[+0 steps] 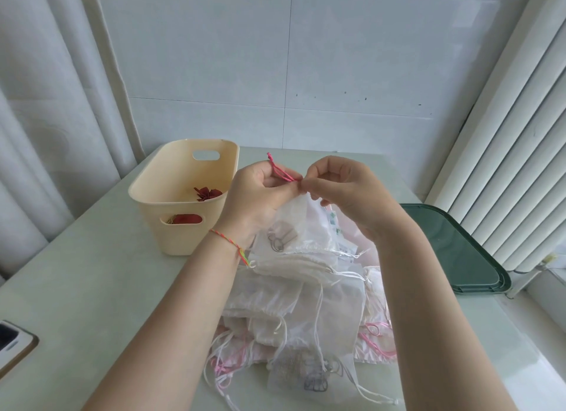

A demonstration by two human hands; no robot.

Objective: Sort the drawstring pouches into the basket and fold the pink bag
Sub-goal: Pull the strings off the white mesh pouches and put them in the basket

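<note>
We had both hands, left hand (260, 193) and right hand (337, 187), fingers pinching the pink drawstring (281, 173) of a limp sheer pouch (294, 227) above the worktop pile; probably light, best gripped at the cord.

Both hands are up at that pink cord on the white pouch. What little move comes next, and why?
Probably carry the pouch left and drop it into the basket. Both the left hand and right hand pinch its pink cord at the gathered mouth, and the basket already holds red pouches.
</note>
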